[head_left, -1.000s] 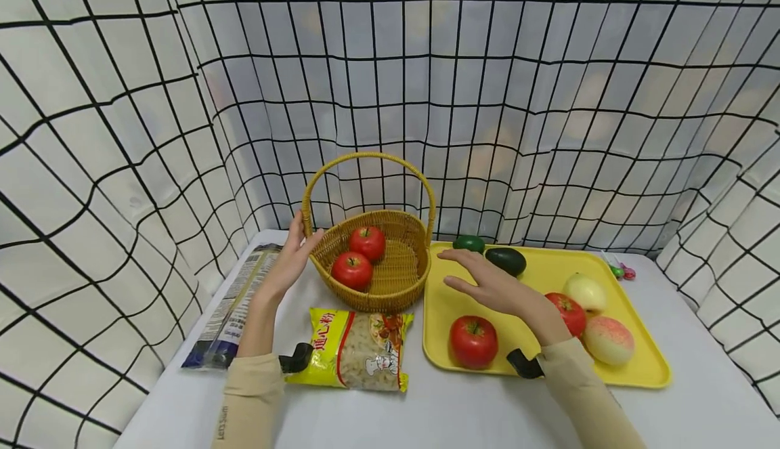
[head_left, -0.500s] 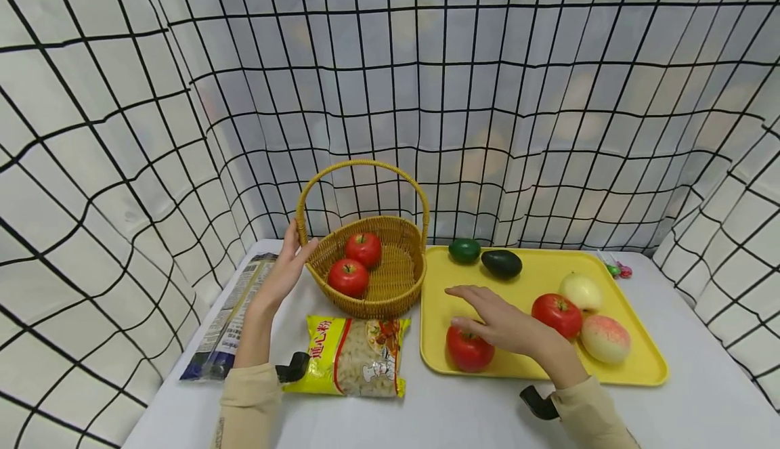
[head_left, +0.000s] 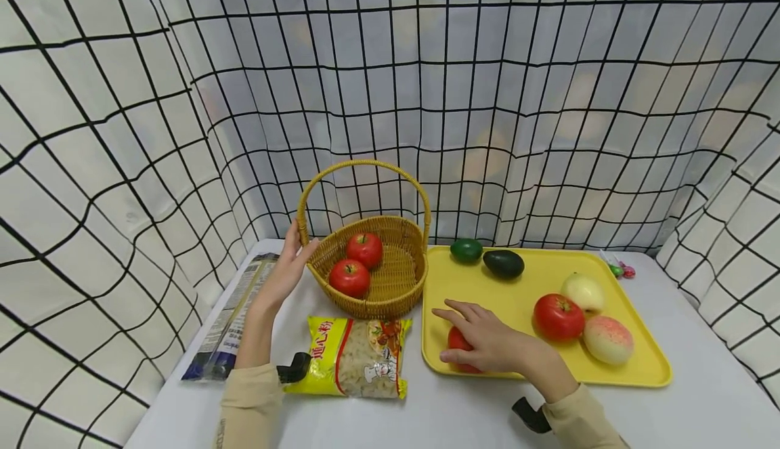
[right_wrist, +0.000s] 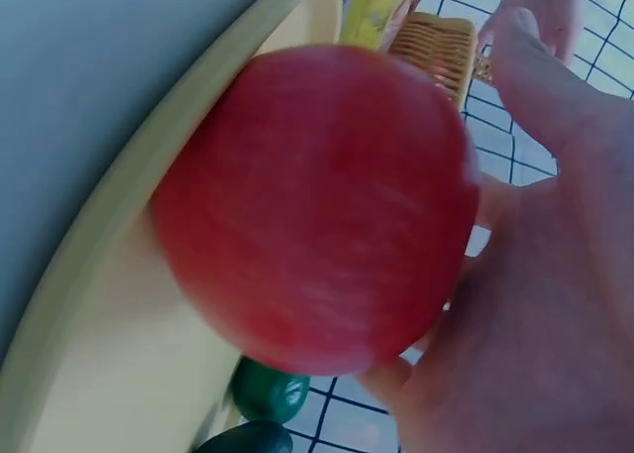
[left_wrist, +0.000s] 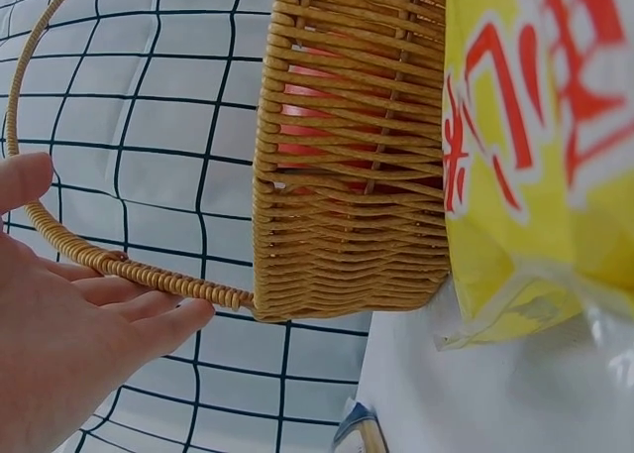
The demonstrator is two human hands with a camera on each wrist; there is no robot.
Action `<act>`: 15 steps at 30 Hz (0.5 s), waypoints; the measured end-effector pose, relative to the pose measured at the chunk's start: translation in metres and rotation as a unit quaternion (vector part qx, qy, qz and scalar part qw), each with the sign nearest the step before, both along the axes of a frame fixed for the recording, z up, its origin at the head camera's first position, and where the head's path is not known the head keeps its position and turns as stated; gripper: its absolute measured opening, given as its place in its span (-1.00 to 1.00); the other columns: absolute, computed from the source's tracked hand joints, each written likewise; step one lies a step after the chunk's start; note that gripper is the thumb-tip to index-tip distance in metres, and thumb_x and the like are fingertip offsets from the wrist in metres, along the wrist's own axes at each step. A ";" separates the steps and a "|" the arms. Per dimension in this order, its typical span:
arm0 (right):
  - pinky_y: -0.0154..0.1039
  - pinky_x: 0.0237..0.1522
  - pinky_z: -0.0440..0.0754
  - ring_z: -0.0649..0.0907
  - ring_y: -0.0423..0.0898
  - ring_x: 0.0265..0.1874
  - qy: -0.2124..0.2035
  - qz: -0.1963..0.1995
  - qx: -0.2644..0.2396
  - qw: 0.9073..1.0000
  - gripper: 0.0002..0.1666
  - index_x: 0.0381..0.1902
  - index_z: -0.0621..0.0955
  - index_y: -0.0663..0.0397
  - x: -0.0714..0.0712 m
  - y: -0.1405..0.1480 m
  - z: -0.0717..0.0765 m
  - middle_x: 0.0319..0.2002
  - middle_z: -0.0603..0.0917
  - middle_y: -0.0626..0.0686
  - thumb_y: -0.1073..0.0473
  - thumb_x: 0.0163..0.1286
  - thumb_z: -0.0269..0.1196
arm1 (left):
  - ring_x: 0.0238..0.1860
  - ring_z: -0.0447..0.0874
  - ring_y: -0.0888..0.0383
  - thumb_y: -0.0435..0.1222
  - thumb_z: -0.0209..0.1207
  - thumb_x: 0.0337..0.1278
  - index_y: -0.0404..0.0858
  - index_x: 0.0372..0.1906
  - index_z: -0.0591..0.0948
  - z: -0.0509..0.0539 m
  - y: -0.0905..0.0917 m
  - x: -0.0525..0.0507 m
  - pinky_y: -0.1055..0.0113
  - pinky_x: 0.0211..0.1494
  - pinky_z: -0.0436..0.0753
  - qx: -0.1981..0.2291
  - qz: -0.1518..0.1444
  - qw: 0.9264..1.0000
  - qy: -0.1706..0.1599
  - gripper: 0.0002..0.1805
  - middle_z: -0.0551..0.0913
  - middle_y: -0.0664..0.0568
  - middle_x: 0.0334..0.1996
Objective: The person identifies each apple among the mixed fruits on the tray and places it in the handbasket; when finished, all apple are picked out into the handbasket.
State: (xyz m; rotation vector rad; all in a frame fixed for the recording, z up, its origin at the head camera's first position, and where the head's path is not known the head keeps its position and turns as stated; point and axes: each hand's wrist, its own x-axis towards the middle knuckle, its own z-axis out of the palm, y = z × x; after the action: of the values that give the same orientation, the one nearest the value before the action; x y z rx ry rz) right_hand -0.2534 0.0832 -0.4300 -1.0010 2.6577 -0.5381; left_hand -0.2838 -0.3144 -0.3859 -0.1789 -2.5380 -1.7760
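In the head view my left hand [head_left: 285, 273] is at the left side of a wicker basket [head_left: 390, 305] with a tall handle. Its fingers lie fairly straight behind the handle's base, the thumb apart from them, as the left wrist view shows. Two red apples [head_left: 364, 250] sit inside the basket. My right hand [head_left: 490, 340] is spread over another red apple [head_left: 460, 342] at the yellow tray's [head_left: 518, 300] near left corner. Seen from the right wrist, this apple [right_wrist: 317, 210] lies beside the palm, fingers reaching past its far side and thumb stretched away from it.
A yellow pasta bag [head_left: 359, 357] lies before the basket, and a long dark package [head_left: 234, 317] to the left. The tray also bears two avocados [head_left: 504, 264], a red apple [head_left: 558, 317], a pale round fruit [head_left: 583, 292] and a peach [head_left: 608, 340]. Black netting [head_left: 390, 110] encloses the table.
My right hand has moved down and nearer, from above the tray's middle to over the near-left apple. My left hand has stayed at the basket handle. The head view has tilted slightly.
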 end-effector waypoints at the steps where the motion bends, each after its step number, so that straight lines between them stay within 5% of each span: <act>1: 0.40 0.49 0.24 0.24 0.31 0.55 -0.003 0.001 0.002 1.000 -0.09 0.59 0.24 -0.13 0.001 0.000 0.001 0.59 0.20 0.22 -0.36 0.45 0.19 | 0.70 -0.47 -0.16 0.03 -0.13 0.63 0.03 0.64 -0.52 0.000 0.001 -0.001 -0.35 0.65 -0.18 0.000 0.000 1.000 0.001 -0.08 -0.47 -0.14 0.68; 15: 0.40 0.49 0.24 0.23 0.33 0.55 0.000 0.012 0.015 1.000 -0.07 0.57 0.26 -0.09 0.004 0.003 0.001 0.59 0.17 0.25 -0.35 0.42 0.24 | 0.70 -0.50 -0.14 0.09 -0.12 0.61 -0.01 0.63 -0.53 -0.003 0.000 -0.004 -0.40 0.62 -0.19 0.005 -0.003 1.000 -0.001 -0.03 -0.47 -0.13 0.68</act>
State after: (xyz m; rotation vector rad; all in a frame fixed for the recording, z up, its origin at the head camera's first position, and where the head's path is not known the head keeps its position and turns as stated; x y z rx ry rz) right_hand -0.2490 0.0859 -0.4288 -1.0221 2.6427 -0.4916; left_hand -0.2874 -0.3143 -0.3893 -0.1848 -2.5325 -1.7931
